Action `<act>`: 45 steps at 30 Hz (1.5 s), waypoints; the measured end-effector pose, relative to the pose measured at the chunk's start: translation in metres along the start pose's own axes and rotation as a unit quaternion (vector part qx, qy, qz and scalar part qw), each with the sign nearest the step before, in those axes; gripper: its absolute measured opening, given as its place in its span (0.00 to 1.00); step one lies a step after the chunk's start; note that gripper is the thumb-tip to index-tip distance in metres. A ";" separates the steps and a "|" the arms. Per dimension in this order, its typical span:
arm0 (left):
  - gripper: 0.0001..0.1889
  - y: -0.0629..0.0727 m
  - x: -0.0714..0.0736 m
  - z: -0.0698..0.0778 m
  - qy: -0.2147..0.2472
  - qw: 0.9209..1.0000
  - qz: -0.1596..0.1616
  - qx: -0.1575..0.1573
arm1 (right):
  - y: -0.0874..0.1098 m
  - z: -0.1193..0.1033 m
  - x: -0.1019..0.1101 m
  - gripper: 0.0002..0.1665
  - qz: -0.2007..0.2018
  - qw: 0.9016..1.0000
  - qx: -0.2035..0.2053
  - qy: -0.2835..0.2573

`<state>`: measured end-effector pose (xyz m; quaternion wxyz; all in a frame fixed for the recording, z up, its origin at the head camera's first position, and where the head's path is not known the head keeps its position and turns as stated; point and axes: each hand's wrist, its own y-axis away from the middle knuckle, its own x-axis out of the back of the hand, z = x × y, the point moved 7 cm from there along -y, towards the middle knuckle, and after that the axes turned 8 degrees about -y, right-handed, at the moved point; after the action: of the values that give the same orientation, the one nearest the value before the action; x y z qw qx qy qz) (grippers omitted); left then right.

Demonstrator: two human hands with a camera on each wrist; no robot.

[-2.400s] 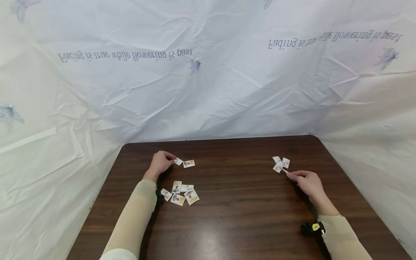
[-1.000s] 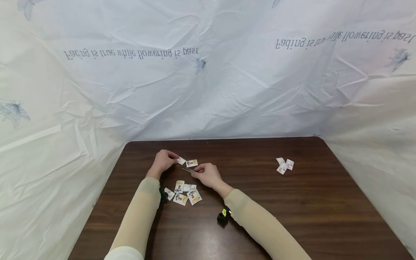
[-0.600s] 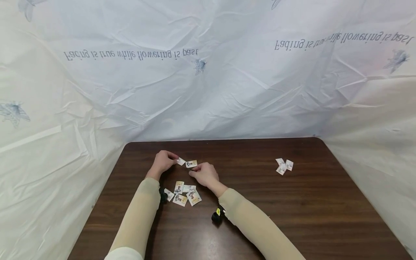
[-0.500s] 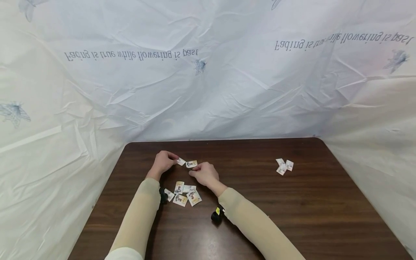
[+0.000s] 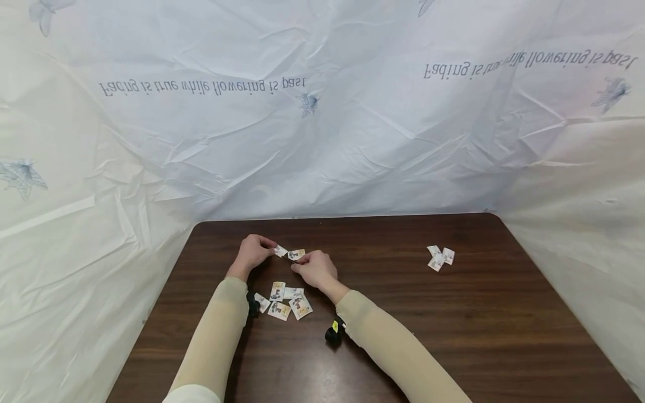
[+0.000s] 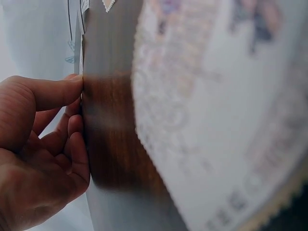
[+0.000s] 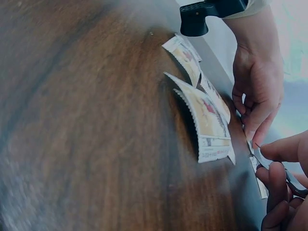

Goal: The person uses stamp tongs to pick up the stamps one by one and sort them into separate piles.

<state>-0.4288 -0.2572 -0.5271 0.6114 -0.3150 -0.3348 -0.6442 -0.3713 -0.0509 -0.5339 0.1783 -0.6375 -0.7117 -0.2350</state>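
One white stamp (image 5: 280, 251) at the far left of the table (image 5: 383, 324), pinched between thumb and fingers of the left hand (image 5: 253, 251), beside a yellowish stamp (image 5: 296, 254). Nearby, gripped by drawn-together fingers of the right hand (image 5: 317, 270), a slim tweezer-like tool (image 7: 258, 155). Apparently aligning tool with stamps; next, calling for steady, flat-angled tips.

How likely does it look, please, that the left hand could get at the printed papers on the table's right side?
Probably not as things stand: the left hand pinches a small paper, and the right hand, holding tweezers, sits between it and the printed papers.
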 end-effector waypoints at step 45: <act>0.08 0.001 0.001 0.000 0.016 1.000 -0.003 -0.010 | -0.004 -0.011 -0.005 0.08 0.042 0.999 0.032 -0.010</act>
<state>-0.4280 -0.2573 -0.5265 0.6117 -0.3099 -0.3188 -0.6543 -0.3749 -0.0618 -0.5279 0.2012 -0.6630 -0.6933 -0.1983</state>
